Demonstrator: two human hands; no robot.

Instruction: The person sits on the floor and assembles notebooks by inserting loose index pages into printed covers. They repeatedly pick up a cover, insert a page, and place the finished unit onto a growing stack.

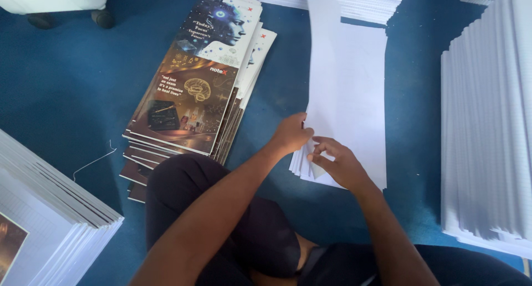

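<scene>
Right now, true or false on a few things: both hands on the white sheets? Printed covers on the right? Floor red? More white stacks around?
1. Both hands touch the white sheets. True: the left hand and the right hand pinch their near edge.
2. The printed covers lie to the right of the sheets. False: they lie to the left, in a fanned pile.
3. The floor is red. False: it is blue carpet.
4. A tall white stack stands at the right. True.
5. A loose wire lies on the carpet. True, left of the covers.
</scene>
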